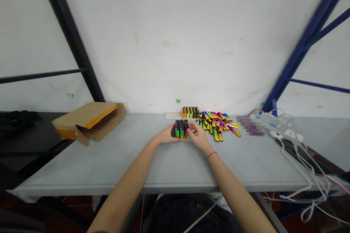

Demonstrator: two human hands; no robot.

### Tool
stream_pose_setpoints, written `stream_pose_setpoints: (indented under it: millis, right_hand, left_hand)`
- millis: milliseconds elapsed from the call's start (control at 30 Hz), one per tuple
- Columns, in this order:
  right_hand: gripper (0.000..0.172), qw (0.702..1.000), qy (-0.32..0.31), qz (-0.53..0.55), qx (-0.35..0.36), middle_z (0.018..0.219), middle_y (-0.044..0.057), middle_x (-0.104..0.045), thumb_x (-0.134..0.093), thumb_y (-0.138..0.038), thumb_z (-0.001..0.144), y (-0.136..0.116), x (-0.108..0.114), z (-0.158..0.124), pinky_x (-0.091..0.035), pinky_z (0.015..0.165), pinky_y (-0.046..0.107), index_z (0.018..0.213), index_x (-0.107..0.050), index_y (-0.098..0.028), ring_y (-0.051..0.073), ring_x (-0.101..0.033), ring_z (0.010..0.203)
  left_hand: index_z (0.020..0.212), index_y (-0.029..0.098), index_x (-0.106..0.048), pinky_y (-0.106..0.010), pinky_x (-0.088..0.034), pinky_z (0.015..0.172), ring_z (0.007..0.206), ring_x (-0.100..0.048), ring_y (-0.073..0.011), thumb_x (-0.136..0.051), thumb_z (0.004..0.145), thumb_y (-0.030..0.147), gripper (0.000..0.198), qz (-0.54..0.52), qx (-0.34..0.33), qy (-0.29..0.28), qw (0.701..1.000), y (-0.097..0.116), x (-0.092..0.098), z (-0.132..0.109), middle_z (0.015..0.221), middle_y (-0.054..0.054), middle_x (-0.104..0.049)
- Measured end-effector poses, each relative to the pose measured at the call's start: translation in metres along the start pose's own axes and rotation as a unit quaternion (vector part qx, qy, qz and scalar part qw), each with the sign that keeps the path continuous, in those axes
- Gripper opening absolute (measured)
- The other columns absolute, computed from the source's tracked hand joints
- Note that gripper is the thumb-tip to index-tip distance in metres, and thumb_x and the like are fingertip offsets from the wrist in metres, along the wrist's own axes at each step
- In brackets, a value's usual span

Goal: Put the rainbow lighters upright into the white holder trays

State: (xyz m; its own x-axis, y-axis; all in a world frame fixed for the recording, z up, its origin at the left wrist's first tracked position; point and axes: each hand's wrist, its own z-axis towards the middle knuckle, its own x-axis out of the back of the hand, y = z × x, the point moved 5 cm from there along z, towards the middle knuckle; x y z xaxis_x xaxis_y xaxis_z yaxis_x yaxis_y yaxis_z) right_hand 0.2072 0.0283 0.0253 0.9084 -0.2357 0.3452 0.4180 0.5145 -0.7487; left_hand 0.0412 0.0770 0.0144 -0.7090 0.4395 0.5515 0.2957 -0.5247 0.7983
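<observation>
Both hands meet at the middle of the grey bench (136, 167), closed from opposite sides on a block of lighters (181, 129) that stands upright on the surface, dark caps up, green, yellow and pink bodies packed tight. The left hand (166, 136) cups the block's left face, its grip curled around that side with the fingertips hidden behind the lighters. The right hand (199, 136) presses its fingers against the right face, its grip closed on the block rather than spread. A squeeze from 2 sides looks like the way to keep so many thin upright pieces square and touching, since none of them would stand firm alone.

Just right of the hands lies a loose pile of rainbow lighters (217, 123), flat and crossing one another, near the right hand. Behind the block, by the wall, a short row of lighters (190, 112) in orange, green and brown stands upright, with a white tray (173, 115) just beside it on the left. A thin red band (211, 155) circles the right wrist.

Well apart on the left, an open cardboard box (89, 122) lies tilted on the bench's edge. At the far right sit a power strip (269, 120) and white cables (300, 153) that trail over the edge.
</observation>
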Motion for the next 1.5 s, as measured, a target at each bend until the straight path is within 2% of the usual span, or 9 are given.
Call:
stream_pose_setpoints:
  millis: [167, 333, 467, 567, 700, 900, 1100, 1300, 1500]
  right_hand:
    - [0.026, 0.986, 0.114, -0.121, -0.002, 0.094, 0.010, -0.064, -0.046, -0.021, 0.081, 0.009, 0.031, 0.005, -0.045, 0.085, 0.038, 0.101, -0.061, -0.016, 0.023, -0.059, 0.090]
    - [0.034, 0.866, 0.313, -0.321, -0.221, 0.110, 0.027, -0.060, -0.046, -0.027, 0.084, 0.042, 0.098, -0.008, -0.040, 0.085, 0.049, 0.108, -0.062, -0.009, 0.037, -0.053, 0.106]
    - [0.038, 0.818, 0.297, -0.359, -0.338, 0.101, 0.029, -0.064, -0.056, -0.043, 0.080, 0.069, 0.117, -0.018, -0.042, 0.078, 0.050, 0.096, -0.067, -0.010, 0.041, -0.058, 0.100]
    - [0.024, 0.822, 0.278, -0.357, -0.345, 0.091, 0.024, -0.068, -0.056, -0.033, 0.079, 0.075, 0.115, -0.017, -0.042, 0.077, 0.049, 0.085, -0.069, -0.014, 0.038, -0.062, 0.093]
    - [0.027, 0.820, 0.317, -0.330, -0.344, 0.094, 0.025, -0.067, -0.045, -0.023, 0.082, 0.072, 0.121, -0.016, -0.043, 0.077, 0.046, 0.095, -0.066, -0.012, 0.036, -0.063, 0.093]
    - [0.019, 0.900, 0.350, -0.129, -0.225, 0.074, 0.005, -0.062, -0.055, -0.028, 0.071, 0.066, 0.118, -0.005, -0.044, 0.067, 0.032, 0.088, -0.050, -0.019, 0.021, -0.058, 0.071]
    - [0.034, 0.938, 0.145, 0.213, -0.233, 0.047, -0.010, -0.034, -0.056, -0.051, 0.076, 0.061, 0.061, 0.010, -0.025, 0.040, 0.024, 0.070, -0.034, -0.025, 0.010, -0.029, 0.039]
    - [0.042, 0.960, 0.063, 0.226, -0.154, 0.058, -0.004, -0.053, -0.060, -0.062, 0.075, 0.039, 0.044, 0.011, -0.036, 0.048, 0.025, 0.073, -0.045, -0.022, 0.011, -0.046, 0.049]
    - [0.046, 0.936, 0.035, 0.256, -0.239, 0.047, -0.008, -0.036, -0.051, -0.065, 0.079, 0.039, 0.033, 0.008, -0.025, 0.038, 0.024, 0.065, -0.045, -0.022, 0.008, -0.030, 0.036]
  left_hand:
    - [0.135, 0.010, -0.041, -0.045, -0.036, 0.110, 0.125, -0.050, -0.0321, -0.080, 0.064, 0.028, 0.083, -0.012, -0.003, -0.007, 1.000, -0.001, -0.001, 0.000, 0.137, -0.015, -0.054]
    - [0.136, 0.017, -0.041, -0.047, -0.034, 0.112, 0.126, -0.050, -0.0312, -0.080, 0.065, 0.028, 0.082, -0.009, -0.001, -0.013, 1.000, -0.005, 0.000, 0.000, 0.139, -0.012, -0.053]
    - [0.135, 0.017, -0.042, -0.046, -0.036, 0.111, 0.124, -0.052, -0.0312, -0.080, 0.065, 0.030, 0.081, -0.001, 0.006, -0.010, 1.000, -0.006, 0.001, 0.001, 0.135, -0.012, -0.055]
    - [0.134, 0.013, -0.042, -0.045, -0.036, 0.111, 0.125, -0.050, -0.0321, -0.081, 0.064, 0.030, 0.082, -0.007, 0.004, -0.009, 1.000, -0.004, 0.000, 0.001, 0.136, -0.014, -0.055]
    - [0.134, 0.012, -0.043, -0.044, -0.035, 0.111, 0.126, -0.049, -0.0327, -0.081, 0.063, 0.032, 0.083, -0.012, 0.007, -0.008, 1.000, -0.003, 0.000, 0.001, 0.136, -0.014, -0.055]
    - [0.134, 0.010, -0.041, -0.045, -0.033, 0.111, 0.125, -0.050, -0.0311, -0.081, 0.063, 0.030, 0.084, -0.009, 0.008, -0.010, 1.000, -0.007, 0.000, 0.001, 0.137, -0.015, -0.053]
    - [0.136, 0.013, -0.041, -0.046, -0.032, 0.112, 0.126, -0.049, -0.0311, -0.084, 0.062, 0.033, 0.088, -0.031, 0.000, -0.012, 0.999, -0.006, -0.001, 0.001, 0.138, -0.013, -0.054]
    - [0.137, 0.012, -0.040, -0.046, -0.030, 0.113, 0.129, -0.046, -0.0322, -0.082, 0.063, 0.032, 0.087, -0.027, -0.007, -0.013, 1.000, -0.004, -0.001, 0.001, 0.140, -0.014, -0.051]
    - [0.137, 0.010, -0.038, -0.044, -0.033, 0.112, 0.127, -0.048, -0.0316, -0.081, 0.063, 0.032, 0.088, -0.013, 0.006, -0.007, 1.000, -0.008, -0.001, 0.001, 0.139, -0.016, -0.051]
